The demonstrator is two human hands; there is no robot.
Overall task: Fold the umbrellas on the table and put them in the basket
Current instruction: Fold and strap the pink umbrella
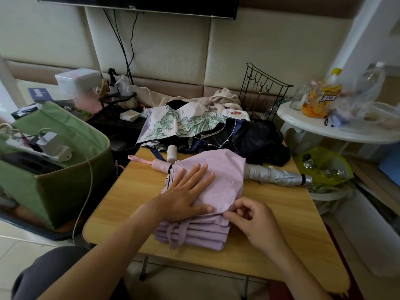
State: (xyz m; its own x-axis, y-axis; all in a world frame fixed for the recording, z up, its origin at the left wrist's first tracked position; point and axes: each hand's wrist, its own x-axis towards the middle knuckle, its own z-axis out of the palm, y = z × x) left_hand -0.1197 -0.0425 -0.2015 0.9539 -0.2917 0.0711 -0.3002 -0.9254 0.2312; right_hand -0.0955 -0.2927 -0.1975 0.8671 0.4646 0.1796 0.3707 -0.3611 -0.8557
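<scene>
Lilac umbrella (218, 178) lies on the wooden counter (121, 198); left hand (186, 191) presses flat, fingers straight, on its canopy, while right hand (249, 219) pinches a fold's edge.

my arms are bare to the elbow, no sleeves, rings or watch on my left hand (184, 195) or right hand (253, 221); dark grey trousers (58, 269) cover my knee.

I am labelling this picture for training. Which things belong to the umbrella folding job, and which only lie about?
Job: pink umbrella, floral umbrella, dark umbrella, silver umbrella, green basket, table.
Lying about: wire rack, drink bottle, spray bottle.
</scene>
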